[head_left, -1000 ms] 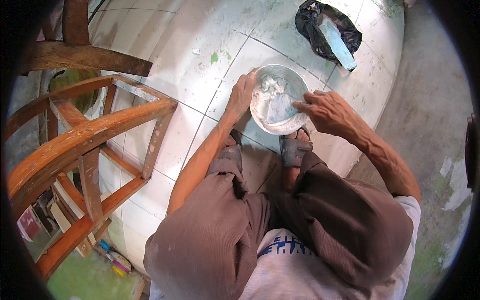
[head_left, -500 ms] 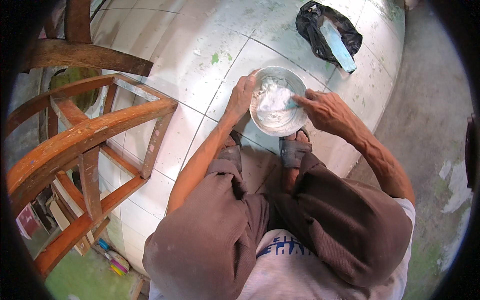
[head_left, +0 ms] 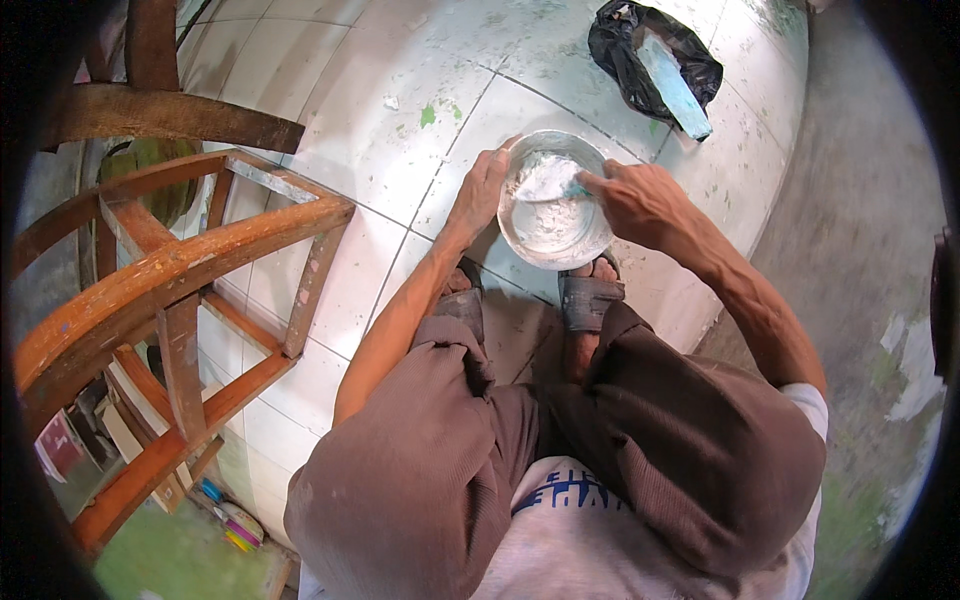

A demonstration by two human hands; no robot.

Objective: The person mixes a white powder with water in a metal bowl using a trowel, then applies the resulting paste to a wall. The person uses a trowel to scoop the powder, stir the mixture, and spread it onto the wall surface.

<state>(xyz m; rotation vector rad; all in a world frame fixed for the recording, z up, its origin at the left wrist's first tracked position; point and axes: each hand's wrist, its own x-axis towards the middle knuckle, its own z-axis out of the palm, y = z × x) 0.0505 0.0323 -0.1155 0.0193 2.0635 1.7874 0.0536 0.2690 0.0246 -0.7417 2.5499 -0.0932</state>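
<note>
A round, light metal pot (head_left: 515, 243) sits just beyond my feet, its inside smeared white. My left hand (head_left: 483, 187) is closed on the pot's left rim, fingers on the outside. In my right hand (head_left: 637, 203) is a putty knife (head_left: 552, 182), its flat blade coated white and a bit of teal showing by the fingers. The blade is inside the pot, over the upper part of the white paste (head_left: 563, 217). My right fingers hide most of the handle.
A black plastic bag (head_left: 625, 65) with a pale blue flat piece (head_left: 675, 90) lies on the tiles at the far right. Worn wooden chair frames (head_left: 180, 255) stand close on the left. Flakes of paint dot the tiled floor (head_left: 400, 165). Rough concrete (head_left: 840, 230) runs along the right.
The putty knife has moved up and a little left inside the pot, and my right hand went with it. More paste shows below the blade. My left hand keeps its hold.
</note>
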